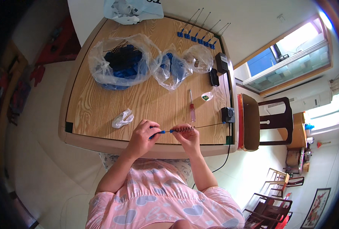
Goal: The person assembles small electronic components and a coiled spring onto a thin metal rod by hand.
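the left hand [142, 136] is curled shut around the blue handle [159, 133] of a thin rod, near the front edge of the wooden table [101, 103]. the right hand [187, 134] is just beside it, fingers pinched closed on a dark coiled spring [184, 129] that sits around the rod, whose bare wire end [209, 125] runs on to the right toward a small black box [228, 114] at the table's right edge. just to the left of the left hand lies a crumpled white bag [122, 118]. beyond the right hand a screwdriver [191, 107] with a red handle lies on the wood, with a small clear packet [207, 97] near it. farther back stand a big clear bag of dark blue pieces [120, 63], a smaller clear bag of blue pieces [172, 68] and another clear bag [198, 58], all close together. at the far edge a row of finished blue-handled rods [200, 32] lies side by side. a dark wooden chair [266, 121] stands to the right of the table.
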`<action>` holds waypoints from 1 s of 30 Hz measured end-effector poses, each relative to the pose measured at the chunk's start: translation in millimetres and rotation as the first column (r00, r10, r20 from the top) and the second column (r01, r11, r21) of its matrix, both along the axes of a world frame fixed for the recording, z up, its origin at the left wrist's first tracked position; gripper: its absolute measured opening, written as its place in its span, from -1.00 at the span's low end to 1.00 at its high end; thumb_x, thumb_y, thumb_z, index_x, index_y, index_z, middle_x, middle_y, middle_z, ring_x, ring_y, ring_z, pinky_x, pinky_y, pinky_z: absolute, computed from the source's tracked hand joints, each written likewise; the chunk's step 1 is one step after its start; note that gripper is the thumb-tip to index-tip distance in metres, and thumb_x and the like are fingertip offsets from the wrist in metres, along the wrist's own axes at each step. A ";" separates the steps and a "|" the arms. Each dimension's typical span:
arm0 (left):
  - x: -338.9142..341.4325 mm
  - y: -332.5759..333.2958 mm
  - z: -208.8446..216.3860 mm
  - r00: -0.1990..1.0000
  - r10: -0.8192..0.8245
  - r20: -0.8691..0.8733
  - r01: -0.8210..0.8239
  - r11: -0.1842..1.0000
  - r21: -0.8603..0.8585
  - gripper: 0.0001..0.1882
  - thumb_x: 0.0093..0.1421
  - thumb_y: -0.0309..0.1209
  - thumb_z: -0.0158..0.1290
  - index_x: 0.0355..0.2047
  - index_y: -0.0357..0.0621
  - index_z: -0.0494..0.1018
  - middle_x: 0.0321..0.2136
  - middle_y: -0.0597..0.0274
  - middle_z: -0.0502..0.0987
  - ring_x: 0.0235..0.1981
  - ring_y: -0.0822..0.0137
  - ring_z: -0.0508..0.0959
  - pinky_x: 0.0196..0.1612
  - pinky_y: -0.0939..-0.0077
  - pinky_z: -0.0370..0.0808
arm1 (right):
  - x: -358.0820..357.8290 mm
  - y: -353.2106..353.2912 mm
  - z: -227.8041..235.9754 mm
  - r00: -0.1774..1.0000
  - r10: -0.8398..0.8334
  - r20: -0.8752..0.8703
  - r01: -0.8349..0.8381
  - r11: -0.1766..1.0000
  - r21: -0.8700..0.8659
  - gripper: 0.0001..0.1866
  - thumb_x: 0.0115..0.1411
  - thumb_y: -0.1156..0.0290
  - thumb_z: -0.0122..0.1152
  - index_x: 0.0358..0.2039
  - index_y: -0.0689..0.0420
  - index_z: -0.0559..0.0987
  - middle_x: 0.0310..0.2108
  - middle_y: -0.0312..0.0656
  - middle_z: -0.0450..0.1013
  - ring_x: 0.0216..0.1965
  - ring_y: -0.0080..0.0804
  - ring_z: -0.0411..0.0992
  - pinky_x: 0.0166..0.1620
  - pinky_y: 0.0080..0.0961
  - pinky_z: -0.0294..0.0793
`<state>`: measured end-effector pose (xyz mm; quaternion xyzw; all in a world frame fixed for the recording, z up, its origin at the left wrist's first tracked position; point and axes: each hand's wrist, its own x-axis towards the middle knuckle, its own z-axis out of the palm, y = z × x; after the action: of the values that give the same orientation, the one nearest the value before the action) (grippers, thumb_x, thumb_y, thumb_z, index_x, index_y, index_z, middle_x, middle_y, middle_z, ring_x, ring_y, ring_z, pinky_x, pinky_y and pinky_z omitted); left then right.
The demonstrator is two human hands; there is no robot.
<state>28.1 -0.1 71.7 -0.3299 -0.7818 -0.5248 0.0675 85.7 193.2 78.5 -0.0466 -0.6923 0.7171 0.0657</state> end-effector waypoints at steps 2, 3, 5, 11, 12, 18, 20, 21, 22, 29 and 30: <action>4.4 -1.7 6.8 0.999 0.009 -0.048 -0.010 1.000 -0.018 -0.84 -0.05 -0.56 0.20 -0.41 -0.18 0.49 -0.31 0.19 0.48 -0.22 0.14 0.48 -0.20 0.32 0.47 | 5.5 -4.4 5.2 0.994 -0.029 0.104 0.046 0.984 -0.170 -0.83 0.09 0.73 0.19 -0.28 0.29 0.57 -0.32 -0.25 0.52 -0.27 -0.58 0.46 -0.18 -0.69 0.43; 6.2 -2.2 11.2 0.999 0.000 -0.052 -0.001 1.000 -0.024 -0.84 -0.05 -0.56 0.20 -0.41 -0.18 0.49 -0.31 0.19 0.48 -0.22 0.14 0.48 -0.20 0.32 0.47 | 7.8 -5.3 7.6 0.994 -0.037 0.100 0.054 0.983 -0.177 -0.83 0.09 0.73 0.19 -0.28 0.29 0.57 -0.32 -0.25 0.52 -0.27 -0.58 0.46 -0.18 -0.69 0.43; 8.4 -1.1 19.3 0.994 0.022 -0.105 -0.027 0.998 -0.049 -0.82 -0.06 -0.57 0.21 -0.40 -0.18 0.49 -0.31 0.20 0.47 -0.21 0.14 0.48 -0.18 0.31 0.47 | 10.3 -4.4 11.3 0.992 -0.013 0.122 0.035 0.983 -0.182 -0.84 0.08 0.72 0.20 -0.29 0.29 0.56 -0.34 -0.27 0.52 -0.29 -0.60 0.45 -0.21 -0.70 0.42; 13.9 0.7 31.7 0.987 0.015 -0.157 -0.026 0.997 -0.068 -0.79 -0.09 -0.58 0.21 -0.39 -0.17 0.48 -0.32 0.20 0.47 -0.20 0.13 0.46 -0.17 0.30 0.47 | 18.8 -2.9 11.5 0.996 -0.021 0.082 0.041 0.969 -0.243 -0.84 0.08 0.72 0.20 -0.30 0.28 0.56 -0.35 -0.27 0.50 -0.32 -0.62 0.42 -0.26 -0.70 0.38; 15.0 -0.3 34.0 0.987 0.012 -0.163 -0.024 0.997 -0.069 -0.79 -0.09 -0.58 0.21 -0.39 -0.17 0.48 -0.32 0.20 0.47 -0.20 0.13 0.46 -0.17 0.30 0.47 | 19.7 -4.8 12.4 0.997 -0.023 0.077 0.042 0.969 -0.245 -0.84 0.08 0.72 0.20 -0.30 0.28 0.56 -0.35 -0.27 0.50 -0.32 -0.62 0.42 -0.26 -0.70 0.38; 23.5 -15.7 43.7 0.977 0.008 -0.211 -0.028 0.996 -0.089 -0.75 -0.12 -0.60 0.21 -0.37 -0.17 0.48 -0.30 0.19 0.47 -0.21 0.11 0.46 -0.16 0.27 0.46 | 25.0 -21.9 19.5 0.999 0.003 -0.037 -0.012 0.964 -0.266 -0.86 0.06 0.73 0.20 -0.33 0.30 0.57 -0.37 -0.18 0.48 -0.29 -0.50 0.41 -0.21 -0.61 0.37; 26.7 -20.2 49.9 0.973 0.013 -0.230 -0.039 0.993 -0.111 -0.72 -0.13 -0.60 0.22 -0.35 -0.16 0.49 -0.30 0.20 0.47 -0.22 0.10 0.47 -0.17 0.26 0.46 | 27.7 -28.1 19.7 0.990 0.001 -0.143 -0.026 0.984 -0.174 -0.86 0.04 0.73 0.21 -0.35 0.31 0.58 -0.37 -0.16 0.50 -0.32 -0.43 0.42 -0.23 -0.56 0.38; 28.3 -21.5 51.5 0.973 0.003 -0.231 -0.035 0.991 -0.133 -0.72 -0.13 -0.60 0.22 -0.35 -0.16 0.49 -0.30 0.20 0.47 -0.22 0.10 0.47 -0.17 0.26 0.46 | 29.4 -30.7 21.0 0.990 -0.007 -0.144 -0.022 0.980 -0.195 -0.86 0.04 0.73 0.21 -0.35 0.31 0.58 -0.37 -0.16 0.50 -0.32 -0.43 0.42 -0.23 -0.56 0.38; 30.6 -24.4 50.7 0.970 0.006 -0.243 -0.038 0.991 -0.126 -0.72 -0.13 -0.60 0.23 -0.34 -0.15 0.50 -0.29 0.21 0.48 -0.22 0.10 0.47 -0.17 0.26 0.46 | 31.5 -34.9 23.3 0.985 -0.001 -0.171 -0.031 0.982 -0.184 -0.86 0.03 0.73 0.21 -0.35 0.31 0.58 -0.38 -0.15 0.50 -0.33 -0.41 0.42 -0.25 -0.54 0.39; 40.6 -35.2 52.4 0.960 0.018 -0.280 -0.058 0.989 -0.133 -0.70 -0.15 -0.58 0.26 -0.33 -0.14 0.52 -0.28 0.23 0.48 -0.23 0.13 0.48 -0.20 0.28 0.46 | 37.0 -41.3 18.1 0.964 0.046 -0.263 -0.078 0.990 -0.114 -0.85 0.03 0.72 0.22 -0.34 0.31 0.59 -0.37 -0.09 0.52 -0.32 -0.36 0.45 -0.25 -0.52 0.43; 40.8 -35.7 54.2 0.957 0.022 -0.289 -0.067 0.987 -0.146 -0.70 -0.15 -0.58 0.26 -0.33 -0.14 0.52 -0.28 0.23 0.48 -0.23 0.13 0.48 -0.20 0.28 0.46 | 37.3 -42.2 18.1 0.963 0.036 -0.265 -0.070 0.990 -0.122 -0.85 0.03 0.72 0.22 -0.34 0.31 0.59 -0.37 -0.09 0.52 -0.32 -0.36 0.45 -0.25 -0.52 0.43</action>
<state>68.9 -35.8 125.9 -0.3891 -0.8092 -0.4077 0.1661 122.9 150.9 96.5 0.0632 -0.6302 0.7621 0.1344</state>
